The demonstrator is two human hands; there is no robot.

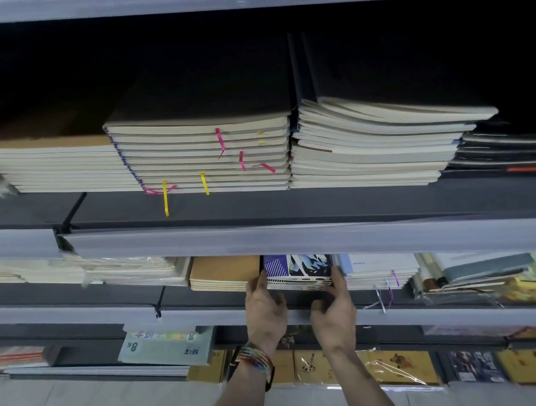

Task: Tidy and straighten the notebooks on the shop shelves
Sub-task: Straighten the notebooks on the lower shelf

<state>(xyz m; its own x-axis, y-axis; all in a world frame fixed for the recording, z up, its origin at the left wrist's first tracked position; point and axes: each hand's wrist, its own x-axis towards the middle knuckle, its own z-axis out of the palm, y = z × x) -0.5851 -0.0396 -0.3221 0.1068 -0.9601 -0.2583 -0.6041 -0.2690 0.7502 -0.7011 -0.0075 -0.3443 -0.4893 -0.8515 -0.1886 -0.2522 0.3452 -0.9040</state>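
Nearest, low in view: left hand [264, 310], wrist ringed by a multicoloured woven bracelet [256, 359], and right hand [334, 307], both raised to the second shelf down. Fingers of each curled and clamped on the stack of small notebooks with purple, blue and black geometric covers [298, 272], left at its left end, right at its right end. Held between the two hands, just above and ahead of the palms, at the front of the dark grey metal shelf [183, 295] and half hidden under the pale translucent price strip [299, 236]. Long front face running left to right along the shelf lip, dipping slightly to the right. Neither hand nearer; both already on it.

Just beside on the left, a stack of kraft-brown notebooks [223, 272]; whether touching, cannot tell. Just beside on the right, a stack of pale notebooks with purple ribbon markers [379, 269]. Likely calls for levelling, then a straight push back into that gap.

Farthest, one shelf up: stacks of black-covered notebooks with pink and yellow ribbons [205, 156].
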